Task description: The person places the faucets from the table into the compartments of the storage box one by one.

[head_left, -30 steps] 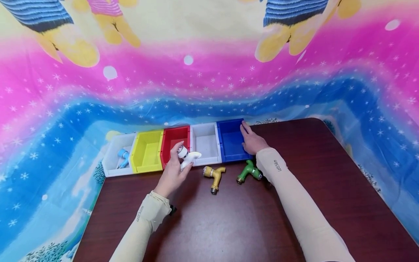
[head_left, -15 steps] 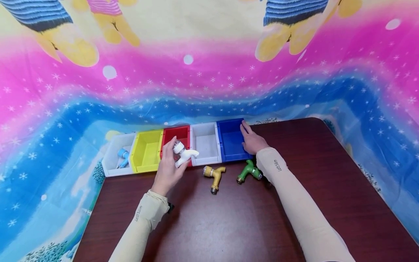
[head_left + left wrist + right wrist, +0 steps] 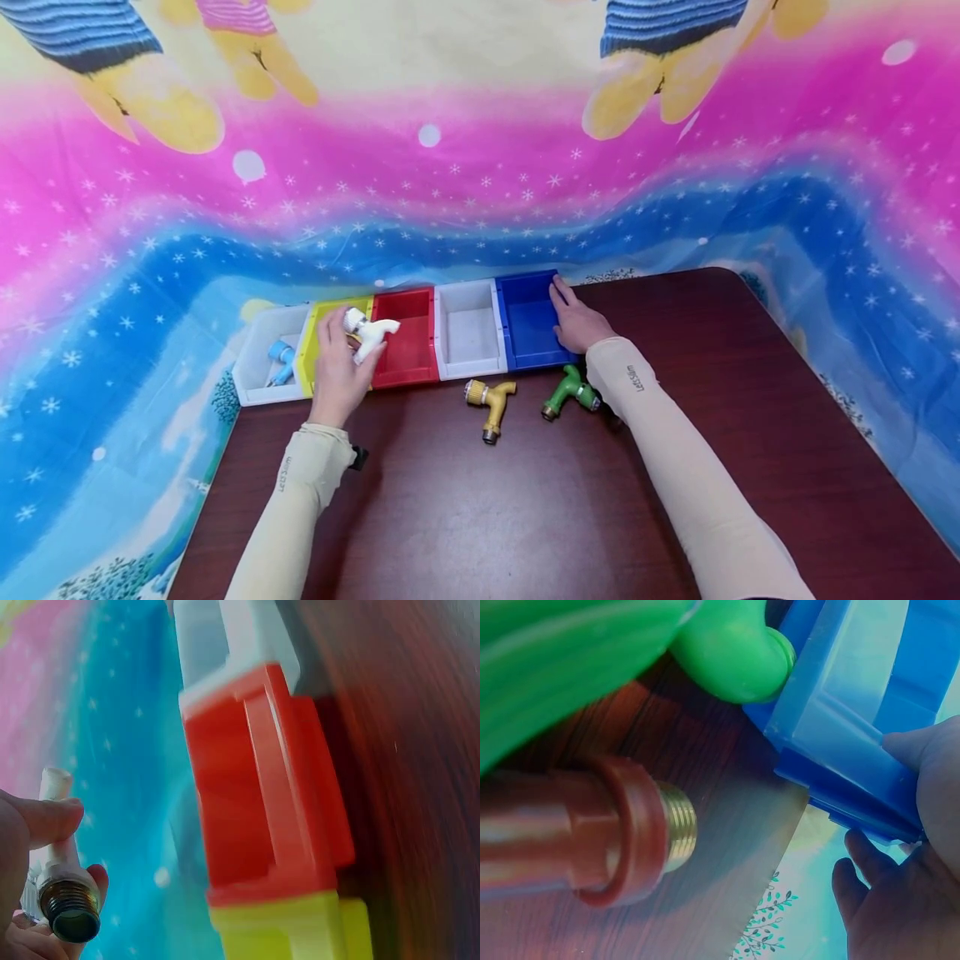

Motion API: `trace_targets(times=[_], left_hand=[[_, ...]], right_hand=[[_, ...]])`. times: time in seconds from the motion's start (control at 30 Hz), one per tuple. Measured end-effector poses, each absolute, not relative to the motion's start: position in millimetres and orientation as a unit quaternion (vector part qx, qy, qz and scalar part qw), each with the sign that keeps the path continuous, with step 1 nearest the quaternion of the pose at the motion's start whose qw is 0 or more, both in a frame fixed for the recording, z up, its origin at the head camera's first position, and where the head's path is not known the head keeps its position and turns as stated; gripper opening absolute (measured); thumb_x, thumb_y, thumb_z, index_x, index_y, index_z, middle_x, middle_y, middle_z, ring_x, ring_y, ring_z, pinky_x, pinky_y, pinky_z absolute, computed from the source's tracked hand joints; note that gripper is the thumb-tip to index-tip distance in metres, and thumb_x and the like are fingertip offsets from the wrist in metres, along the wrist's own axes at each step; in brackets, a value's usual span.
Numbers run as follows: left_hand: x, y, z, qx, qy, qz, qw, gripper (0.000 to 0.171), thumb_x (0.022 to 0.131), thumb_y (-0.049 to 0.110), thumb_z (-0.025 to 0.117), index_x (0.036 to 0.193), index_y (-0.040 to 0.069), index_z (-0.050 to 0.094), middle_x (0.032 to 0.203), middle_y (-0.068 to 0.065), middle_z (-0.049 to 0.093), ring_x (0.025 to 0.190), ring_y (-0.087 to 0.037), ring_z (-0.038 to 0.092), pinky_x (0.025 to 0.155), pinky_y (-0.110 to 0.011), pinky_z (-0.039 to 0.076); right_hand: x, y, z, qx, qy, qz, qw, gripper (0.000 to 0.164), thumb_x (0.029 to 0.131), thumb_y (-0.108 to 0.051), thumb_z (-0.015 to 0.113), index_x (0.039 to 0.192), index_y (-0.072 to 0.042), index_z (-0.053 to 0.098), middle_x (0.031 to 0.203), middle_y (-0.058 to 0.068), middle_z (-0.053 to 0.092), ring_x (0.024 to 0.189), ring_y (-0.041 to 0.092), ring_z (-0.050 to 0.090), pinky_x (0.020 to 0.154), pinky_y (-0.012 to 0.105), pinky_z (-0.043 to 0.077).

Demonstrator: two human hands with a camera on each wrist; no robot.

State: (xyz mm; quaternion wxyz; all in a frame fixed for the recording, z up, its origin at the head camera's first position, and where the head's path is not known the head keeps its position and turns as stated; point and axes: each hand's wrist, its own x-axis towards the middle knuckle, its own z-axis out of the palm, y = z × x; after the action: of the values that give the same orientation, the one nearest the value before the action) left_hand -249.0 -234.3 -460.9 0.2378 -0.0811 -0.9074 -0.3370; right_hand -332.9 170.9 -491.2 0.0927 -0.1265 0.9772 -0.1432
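Observation:
My left hand grips a white tap by its body, held up over the yellow bin. In the left wrist view the tap's dark threaded end faces the camera, with the thumb across its body. My right hand holds the right wall of the blue bin; the right wrist view has the thumb on one side and fingers on the other. Near that hand lie a green tap and a reddish-brown tap, the latter mostly hidden by the arm in the head view.
The joined row of bins includes a red bin, a white bin and a leftmost white bin with a light blue tap in it. A gold-coloured tap lies on the table. A printed cloth hangs behind.
My left hand has carried the white tap leftward, from the front of the red bin to above the yellow bin. My right hand stays at the blue bin.

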Motion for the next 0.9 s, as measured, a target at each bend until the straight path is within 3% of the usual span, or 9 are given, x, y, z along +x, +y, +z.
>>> trace_targets(times=[0.17,0.3,0.57,0.67,0.9], left_hand=[[-258.3,-255.3,-465.3,-0.05,-0.914,-0.331,0.23,0.084,0.09,0.015,0.081,0.157,0.006,0.031,0.15,-0.021,0.038,0.096,-0.032,0.063,0.081,-0.051,0.062],[-265.0,-267.7,-471.4,-0.024,-0.918,-0.325,0.225,0.084,0.092,0.016,0.079,0.159,0.005,0.03,0.151,-0.022,0.038,0.096,-0.033,0.062,0.079,-0.05,0.06],[-267.3,-284.4,-483.7,0.004,-0.925,-0.316,0.211,0.087,0.095,0.017,0.076,0.163,0.005,0.024,0.153,-0.026,0.036,0.091,-0.035,0.057,0.082,-0.051,0.054],[-268.2,-287.7,-486.2,0.002,-0.928,-0.311,0.207,0.085,0.095,0.016,0.075,0.163,0.004,0.025,0.153,-0.027,0.035,0.088,-0.036,0.057,0.081,-0.053,0.054],[-273.2,-291.4,-489.3,0.009,-0.937,-0.301,0.176,0.079,0.098,0.019,0.072,0.162,0.003,0.029,0.155,-0.028,0.033,0.097,-0.042,0.061,0.09,-0.059,0.056]], right_hand=[[-335.2,170.4,-493.0,-0.128,0.978,-0.143,0.088,0.081,0.106,-0.016,0.056,0.167,-0.008,0.004,0.176,0.005,-0.012,0.143,0.038,0.048,0.058,0.035,0.048],[-335.1,171.2,-493.3,-0.127,0.978,-0.14,0.087,0.081,0.105,-0.017,0.056,0.167,-0.008,0.005,0.176,0.004,-0.013,0.142,0.037,0.05,0.057,0.034,0.048],[-331.4,171.4,-492.4,-0.127,0.976,-0.147,0.097,0.08,0.105,-0.015,0.055,0.167,-0.008,0.004,0.175,0.005,-0.013,0.128,0.038,0.059,0.054,0.034,0.045],[-331.4,171.3,-492.3,-0.129,0.976,-0.147,0.095,0.08,0.105,-0.015,0.055,0.167,-0.007,0.004,0.176,0.006,-0.013,0.131,0.038,0.058,0.053,0.033,0.045],[-331.7,172.1,-491.2,-0.129,0.977,-0.146,0.09,0.08,0.106,-0.015,0.055,0.167,-0.007,0.005,0.176,0.007,-0.011,0.13,0.038,0.059,0.053,0.033,0.045]])
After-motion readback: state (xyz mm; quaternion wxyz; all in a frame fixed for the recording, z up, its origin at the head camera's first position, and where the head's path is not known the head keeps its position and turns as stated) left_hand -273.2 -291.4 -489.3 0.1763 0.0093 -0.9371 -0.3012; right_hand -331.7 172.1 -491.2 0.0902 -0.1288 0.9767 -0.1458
